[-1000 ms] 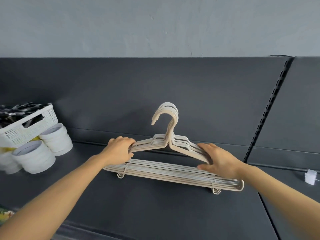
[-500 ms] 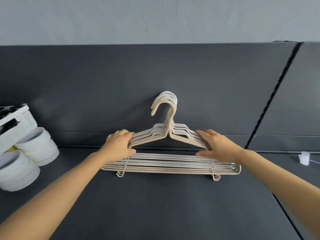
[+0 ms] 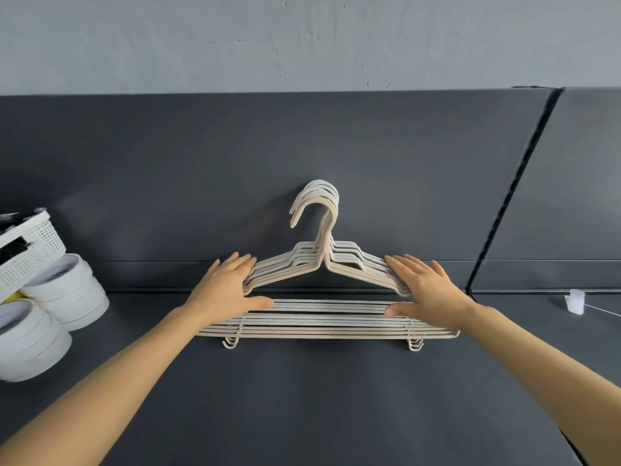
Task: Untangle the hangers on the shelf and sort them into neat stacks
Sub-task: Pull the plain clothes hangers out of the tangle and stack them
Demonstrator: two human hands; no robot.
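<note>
Cream hangers point(image 3: 322, 326); dark grey shelf point(image 3: 302, 398); white perforated basket point(image 3: 32, 253).

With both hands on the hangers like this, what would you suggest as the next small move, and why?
Probably squeeze the stack of hangers square: left hand and right hand lie flat on its shoulders, fingers straight, while the bottom bars and hooks are fanned out in steps rather than flush. A gentle push toward the back panel should align them.

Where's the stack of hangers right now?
In the head view, the hanger stack lies on the shelf, hooks toward the back panel, between the left hand and right hand.
</note>
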